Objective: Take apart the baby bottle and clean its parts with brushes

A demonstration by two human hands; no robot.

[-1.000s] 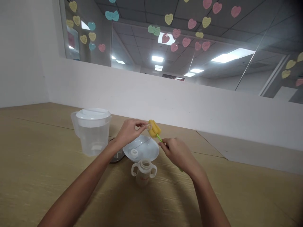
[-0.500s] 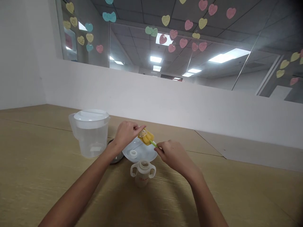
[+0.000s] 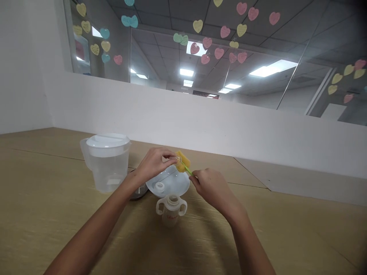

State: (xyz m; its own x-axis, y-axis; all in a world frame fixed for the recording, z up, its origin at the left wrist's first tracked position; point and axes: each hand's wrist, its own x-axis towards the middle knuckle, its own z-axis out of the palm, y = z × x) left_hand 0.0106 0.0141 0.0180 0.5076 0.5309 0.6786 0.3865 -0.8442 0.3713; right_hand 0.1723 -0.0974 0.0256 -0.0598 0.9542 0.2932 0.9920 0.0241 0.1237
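My left hand (image 3: 157, 162) pinches a small clear round piece (image 3: 178, 159), whose exact kind I cannot make out. It touches the yellow sponge head of a sponge brush (image 3: 185, 157). My right hand (image 3: 208, 183) is closed on the brush's thin green handle, its sponge end pointing up and left. Both hands are above a translucent bowl (image 3: 179, 187), in which a white bottle collar ring (image 3: 159, 187) lies. In front of the bowl a baby bottle (image 3: 171, 215) with two side handles stands upright, its mouth uncovered.
A clear lidded pitcher (image 3: 108, 168) stands on the left of the wooden table (image 3: 286, 233). A dark-looking round dish (image 3: 139, 193) sits beside the bowl, partly behind my left forearm. A white wall with a window runs along the back.
My left hand has turned and moved slightly right, bringing the clear piece over nearer the brush handle. The sponge head is now seen behind it. The camera view has shifted a little.
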